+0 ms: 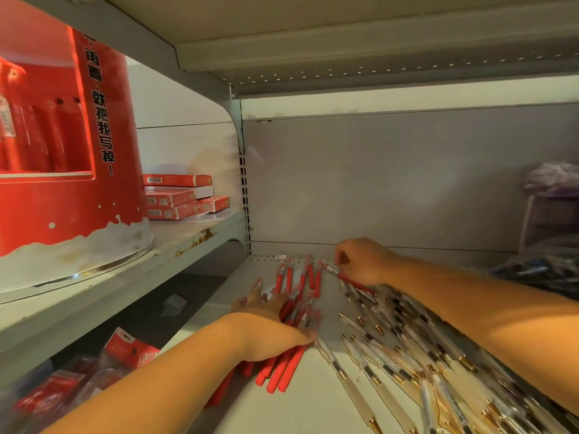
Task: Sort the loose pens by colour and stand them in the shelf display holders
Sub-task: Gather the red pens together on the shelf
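A bunch of red pens [283, 368] lies on the white shelf [300, 411], and my left hand [269, 324] is wrapped over its middle, gripping it. More red pens [300, 277] lie loose further back near the shelf wall. To the right spreads a big pile of clear pens with gold clips [407, 349]. My right hand [363, 261] reaches over that pile and pinches a single red pen [351, 280] at its far edge.
A tall red display stand [62, 151] occupies the higher shelf at left, with red boxes [181, 197] behind it. Red packets [94, 368] lie on the lower shelf at bottom left. A dark pile of pens [539, 270] and a clear holder [551, 220] sit far right.
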A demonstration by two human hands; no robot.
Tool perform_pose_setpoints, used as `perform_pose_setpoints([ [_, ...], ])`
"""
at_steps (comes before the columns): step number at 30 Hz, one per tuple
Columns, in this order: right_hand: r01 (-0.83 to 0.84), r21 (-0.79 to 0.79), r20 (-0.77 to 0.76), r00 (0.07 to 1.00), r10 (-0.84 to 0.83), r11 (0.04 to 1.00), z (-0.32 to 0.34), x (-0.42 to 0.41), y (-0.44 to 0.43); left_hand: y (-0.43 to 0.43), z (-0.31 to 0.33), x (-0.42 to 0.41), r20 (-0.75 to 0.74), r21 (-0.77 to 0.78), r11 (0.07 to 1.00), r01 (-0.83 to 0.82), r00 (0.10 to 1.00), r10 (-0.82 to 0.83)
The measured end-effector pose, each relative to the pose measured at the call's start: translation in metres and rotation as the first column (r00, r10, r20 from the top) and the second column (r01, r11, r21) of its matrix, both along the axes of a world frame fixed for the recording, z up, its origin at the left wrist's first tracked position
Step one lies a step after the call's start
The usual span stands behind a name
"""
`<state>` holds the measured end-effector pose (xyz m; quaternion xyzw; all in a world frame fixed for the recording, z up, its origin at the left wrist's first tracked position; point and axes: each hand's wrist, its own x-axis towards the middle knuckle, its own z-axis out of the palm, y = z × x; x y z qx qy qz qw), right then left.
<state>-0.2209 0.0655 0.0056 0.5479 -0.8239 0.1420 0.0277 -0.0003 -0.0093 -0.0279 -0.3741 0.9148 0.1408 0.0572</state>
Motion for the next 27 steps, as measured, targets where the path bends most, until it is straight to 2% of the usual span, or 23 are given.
perform_pose_setpoints([
  [3,0.121,0.08,-0.083,0.99,-0.114,0.989,-0.003,-0.016,-0.015,-0.001,0.004,-0.001,-0.121,-0.039,0.999,-0.024,0.992,0.02],
  [7,0.15,0.113,-0.14,0.981,-0.134,0.982,-0.016,-0.022,-0.03,-0.008,0.012,0.001,-0.298,-0.126,0.99,-0.069,0.954,0.028],
  [10,0.191,0.082,-0.119,0.976,-0.18,0.978,-0.017,-0.022,-0.031,-0.013,0.016,0.001,-0.381,-0.136,0.985,-0.102,0.924,0.044],
  [13,0.174,-0.044,0.015,0.985,-0.174,0.984,-0.003,-0.01,-0.024,-0.013,0.016,-0.002,-0.473,-0.075,0.99,-0.122,0.878,0.072],
  [15,0.085,-0.12,0.162,0.985,-0.065,0.989,0.005,0.012,-0.016,-0.014,0.018,-0.008,-0.565,-0.005,0.993,-0.117,0.82,0.094],
  [18,-0.072,-0.175,0.41,0.902,0.139,0.982,0.005,0.059,0.0,-0.01,0.025,-0.015,-0.702,0.167,0.979,-0.115,0.683,0.201],
  [20,-0.125,-0.216,0.527,0.82,0.223,0.968,0.001,0.086,0.008,-0.01,0.027,-0.016,-0.729,0.268,0.956,-0.117,0.624,0.281],
  [24,-0.114,-0.355,0.631,0.703,0.328,0.928,-0.002,0.106,0.01,-0.01,0.024,-0.01,-0.703,0.411,0.903,-0.127,0.587,0.402],
  [26,-0.13,-0.353,0.631,0.698,0.338,0.926,0.0,0.101,0.003,-0.012,0.025,-0.005,-0.699,0.446,0.886,-0.129,0.568,0.434],
  [27,-0.115,-0.349,0.614,0.721,0.32,0.93,0.001,0.096,-0.003,-0.014,0.025,-0.003,-0.707,0.411,0.901,-0.143,0.574,0.413],
])
